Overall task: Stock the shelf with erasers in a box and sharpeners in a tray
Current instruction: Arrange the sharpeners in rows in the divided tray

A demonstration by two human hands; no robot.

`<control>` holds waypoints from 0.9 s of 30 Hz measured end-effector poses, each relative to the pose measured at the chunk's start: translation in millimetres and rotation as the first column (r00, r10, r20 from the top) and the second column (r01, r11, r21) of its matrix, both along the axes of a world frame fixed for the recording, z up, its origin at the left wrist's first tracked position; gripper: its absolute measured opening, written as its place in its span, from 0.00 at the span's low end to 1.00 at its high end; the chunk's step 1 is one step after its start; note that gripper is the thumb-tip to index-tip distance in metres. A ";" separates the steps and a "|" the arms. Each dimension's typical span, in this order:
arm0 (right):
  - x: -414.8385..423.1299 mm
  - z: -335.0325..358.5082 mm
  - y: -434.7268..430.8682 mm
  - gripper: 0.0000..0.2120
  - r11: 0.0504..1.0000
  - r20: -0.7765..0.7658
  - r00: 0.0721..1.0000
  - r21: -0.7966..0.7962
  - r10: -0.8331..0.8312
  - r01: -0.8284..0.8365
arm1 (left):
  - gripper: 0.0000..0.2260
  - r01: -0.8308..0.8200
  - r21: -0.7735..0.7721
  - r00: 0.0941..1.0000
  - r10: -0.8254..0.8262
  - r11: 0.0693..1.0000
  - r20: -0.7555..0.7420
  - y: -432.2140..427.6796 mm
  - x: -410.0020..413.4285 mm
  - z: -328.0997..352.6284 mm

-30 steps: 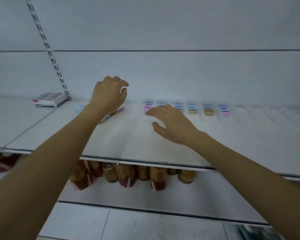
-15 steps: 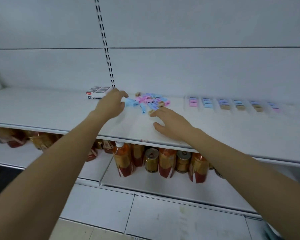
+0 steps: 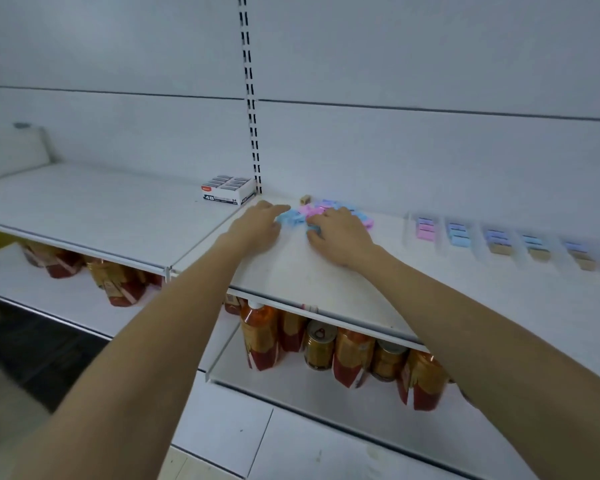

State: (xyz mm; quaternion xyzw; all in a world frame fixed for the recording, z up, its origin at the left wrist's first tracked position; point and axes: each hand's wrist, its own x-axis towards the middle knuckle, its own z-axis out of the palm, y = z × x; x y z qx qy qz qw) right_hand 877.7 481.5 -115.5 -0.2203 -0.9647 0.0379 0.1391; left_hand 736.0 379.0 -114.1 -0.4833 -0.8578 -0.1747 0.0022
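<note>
Pastel sharpeners [image 3: 326, 207] under spread right hand [image 3: 340, 233]

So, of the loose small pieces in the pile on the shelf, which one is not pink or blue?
The small tan piece at the back of the pile, nearest the wall; the others around it are pink or blue.

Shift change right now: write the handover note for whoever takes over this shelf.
Left hand: open, palm down at the left edge of the loose pile of small pink and blue plastic sharpeners.
Right hand: on the pile's right side, fingers curled over a blue piece; grip unclear.
White cardboard eraser box: at the back of the white shelf, left of the pile.
Done: clear divided tray, right, holds rows of sharpeners.
Left: move the pile into the tray.
</note>
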 end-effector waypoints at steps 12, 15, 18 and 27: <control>-3.2 -9.2 1.5 0.11 0.982 -0.326 0.945 -0.171 0.020 -0.080 | 0.10 0.065 0.200 0.995 -0.079 0.978 0.060 18.6 -34.6 -12.5; -2.6 -9.3 0.9 0.15 0.983 -0.318 0.948 -0.170 0.009 -0.066 | 0.06 0.112 0.322 0.988 -0.141 0.940 0.067 16.2 -33.3 -17.0; -1.5 -10.5 0.0 0.18 0.978 -0.352 0.936 -0.200 -0.009 -0.065 | 0.06 0.138 0.415 0.974 -0.199 0.899 0.108 14.4 -33.8 -18.7; -0.8 -11.7 -5.8 0.16 0.993 -0.352 0.935 -0.120 -0.048 0.006 | 0.21 0.213 0.279 0.961 -0.252 0.937 0.112 19.5 -36.1 -19.3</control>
